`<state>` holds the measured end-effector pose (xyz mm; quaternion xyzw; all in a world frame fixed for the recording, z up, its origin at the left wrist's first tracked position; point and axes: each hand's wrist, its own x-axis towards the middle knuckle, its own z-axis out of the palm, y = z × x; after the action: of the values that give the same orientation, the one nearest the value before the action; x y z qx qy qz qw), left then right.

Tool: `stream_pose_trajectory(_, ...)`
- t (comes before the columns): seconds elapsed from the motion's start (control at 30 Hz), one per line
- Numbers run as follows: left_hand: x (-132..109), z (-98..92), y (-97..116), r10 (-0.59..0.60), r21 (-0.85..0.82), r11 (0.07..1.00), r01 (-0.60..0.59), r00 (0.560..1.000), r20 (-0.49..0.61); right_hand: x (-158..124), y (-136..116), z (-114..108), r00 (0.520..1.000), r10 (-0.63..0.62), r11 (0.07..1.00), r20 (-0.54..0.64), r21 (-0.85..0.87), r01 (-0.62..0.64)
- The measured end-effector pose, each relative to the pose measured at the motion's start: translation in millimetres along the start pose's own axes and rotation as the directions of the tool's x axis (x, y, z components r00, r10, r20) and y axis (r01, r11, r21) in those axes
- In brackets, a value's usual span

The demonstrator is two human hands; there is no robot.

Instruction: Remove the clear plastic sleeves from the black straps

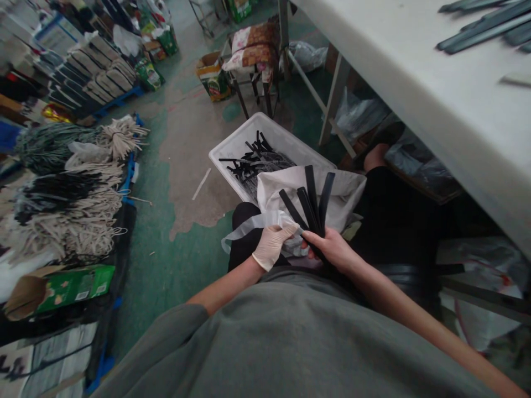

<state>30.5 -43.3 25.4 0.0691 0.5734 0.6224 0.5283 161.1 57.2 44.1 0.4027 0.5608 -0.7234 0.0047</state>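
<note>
In my bare right hand (329,247) is a bundle of flat black strips (311,207), their far ends fanned apart. My left hand (271,246), in a pale thin glove, pinches a translucent plastic strip (249,224) close beside the bundle. One end of that plastic trails left over my knee. A whitish cloth (269,190) lies across my lap beneath both hands. Just beyond it, a white plastic bin (232,138) holds many loose black strips (253,160).
A white table (398,61) with dark strips (485,27) on it stands at the right. A cloth-covered stool (253,47) is ahead. To the left, bundles of cords (66,188) lie on a pallet, near a green carton (78,284).
</note>
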Motion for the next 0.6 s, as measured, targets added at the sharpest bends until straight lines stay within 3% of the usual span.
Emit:
stream_pose_trajectory(0.1,0,1.3,1,0.004,-0.007,1.0,-0.004,1.0,-0.014,0,1,0,0.998,0.057,0.996,0.011,0.072,-0.058)
stream_pose_trajectory(0.2,1,3.9,4,-0.005,-0.159,0.987,-0.006,0.998,-0.066,1,-1,-4,0.994,0.11,0.988,-0.022,0.11,-0.107)
stream_pose_trajectory(0.33,3,-0.7,8,-0.097,-0.341,0.939,0.054,0.989,-0.113,-3,-6,-24,0.957,0.006,1.0,-0.29,0.027,0.002)
stream_pose_trajectory(0.37,4,-3.5,9,-0.111,-0.369,0.928,0.056,0.985,-0.131,-5,-8,-30,0.95,-0.031,0.999,-0.312,-0.001,0.032)
stream_pose_trajectory(0.43,6,-9.6,10,-0.129,-0.402,0.914,0.05,0.977,-0.172,-11,-11,-41,0.972,-0.078,0.994,-0.22,-0.086,0.061)
stream_pose_trajectory(0.5,7,-14.2,9,-0.136,-0.417,0.908,0.042,0.97,-0.199,-17,-12,-46,0.994,-0.103,0.97,-0.024,-0.222,0.095)
stream_pose_trajectory(0.6,7,-15.8,9,-0.141,-0.436,0.899,0.042,0.97,-0.197,-24,-10,-41,0.984,-0.129,0.888,0.123,-0.428,0.17)
